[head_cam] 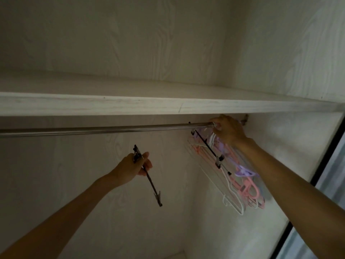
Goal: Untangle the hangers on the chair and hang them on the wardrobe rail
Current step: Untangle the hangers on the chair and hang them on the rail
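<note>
A metal wardrobe rail (104,129) runs across under a white shelf. At its right end hangs a bunch of hangers (240,176), pink, white and lilac, with a black clip hanger (207,144) in front. My right hand (227,130) is up at the rail, its fingers curled round the hooks of that bunch. My left hand (133,168) is lower and to the left, below the rail, gripping a second black clip hanger (153,187) near its upper clip; the bar slants down to the right. The chair is out of view.
The white shelf edge (168,106) sits just above the rail. The wardrobe's back wall and right side wall (291,146) close in the space. A dark door frame (328,161) runs down the far right. The rail to the left of the bunch carries nothing.
</note>
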Motion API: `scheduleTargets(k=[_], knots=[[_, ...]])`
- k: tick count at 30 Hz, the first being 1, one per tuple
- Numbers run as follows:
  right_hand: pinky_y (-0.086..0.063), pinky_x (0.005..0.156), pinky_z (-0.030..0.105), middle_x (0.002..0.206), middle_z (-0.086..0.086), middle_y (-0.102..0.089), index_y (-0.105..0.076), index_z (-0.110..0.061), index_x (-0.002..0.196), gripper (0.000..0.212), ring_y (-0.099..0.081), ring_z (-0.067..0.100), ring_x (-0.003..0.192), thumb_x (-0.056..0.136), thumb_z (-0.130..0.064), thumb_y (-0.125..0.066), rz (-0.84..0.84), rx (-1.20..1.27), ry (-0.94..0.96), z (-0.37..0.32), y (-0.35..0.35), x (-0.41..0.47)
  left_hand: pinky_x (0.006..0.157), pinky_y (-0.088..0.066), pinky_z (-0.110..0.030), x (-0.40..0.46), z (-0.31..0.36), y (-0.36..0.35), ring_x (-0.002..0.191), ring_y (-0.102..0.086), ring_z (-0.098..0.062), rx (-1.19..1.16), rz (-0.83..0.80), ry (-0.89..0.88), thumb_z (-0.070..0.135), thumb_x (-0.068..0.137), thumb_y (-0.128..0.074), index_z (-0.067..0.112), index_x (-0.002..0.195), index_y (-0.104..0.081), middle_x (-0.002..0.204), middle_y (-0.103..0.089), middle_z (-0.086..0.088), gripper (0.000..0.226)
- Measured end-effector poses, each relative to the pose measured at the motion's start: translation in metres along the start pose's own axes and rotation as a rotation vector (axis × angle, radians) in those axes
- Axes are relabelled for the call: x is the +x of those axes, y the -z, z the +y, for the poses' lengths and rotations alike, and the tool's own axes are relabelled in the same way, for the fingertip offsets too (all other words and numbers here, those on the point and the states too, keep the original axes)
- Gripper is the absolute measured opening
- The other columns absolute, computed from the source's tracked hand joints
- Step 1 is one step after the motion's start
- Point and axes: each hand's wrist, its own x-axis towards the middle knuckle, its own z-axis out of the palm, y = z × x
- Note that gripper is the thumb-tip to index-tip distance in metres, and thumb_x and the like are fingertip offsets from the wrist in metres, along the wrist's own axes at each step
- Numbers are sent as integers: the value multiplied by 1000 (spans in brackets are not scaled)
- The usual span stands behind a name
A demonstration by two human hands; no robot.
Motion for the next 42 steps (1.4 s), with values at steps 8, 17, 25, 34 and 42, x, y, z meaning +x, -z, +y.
scheduleTargets(k=[8, 17, 25, 34, 42], knots=[[-48, 79, 29, 70, -9, -64, -70, -24, 90, 23, -61, 12, 73, 92, -39, -53, -152, 253, 104, -72, -29, -76, 68, -57, -17, -30, 18, 4, 60, -66, -9, -305, 45, 59, 25, 98, -42, 8, 61, -51, 57, -66, 1, 42], [-40, 99, 31, 114, 17, -67, -62, -5, 118, 63, -65, 24, 94, 100, -49, -20, -897, 757, -290, -110, -74, -146, 91, -51, -28, -84, -13, -10, 81, -67, -14, -340, -198, 90, 39, 96, -38, 11, 64, -42, 77, -68, -4, 43], [-47, 60, 13, 94, 3, -62, -69, -10, 106, 37, -57, 11, 79, 87, -40, -62, -664, 925, -469, -108, -73, -154, 81, -35, -20, -111, 1, -39, 85, -45, -5, 511, -315, -236, 10, 93, -54, 6, 102, -62, 90, -52, 7, 13], [-54, 59, 20, 86, 9, -67, -69, -2, 99, 21, -64, 10, 55, 94, -12, -52, -464, 805, -346, -92, -55, -129, 106, -34, -15, -107, 13, -30, 129, -37, 1, 930, -305, -531, 2, 85, -54, 35, 136, -43, 142, -39, 18, 62], [-54, 69, 17, 98, 18, -71, -70, 1, 96, 21, -68, 9, 68, 92, -5, -50, -397, 591, -146, -85, -5, -67, 91, -47, -39, -24, 75, 3, 108, -61, -31, 1063, 479, -781, -1, 71, -72, 8, 126, -57, 121, -63, -12, 58]])
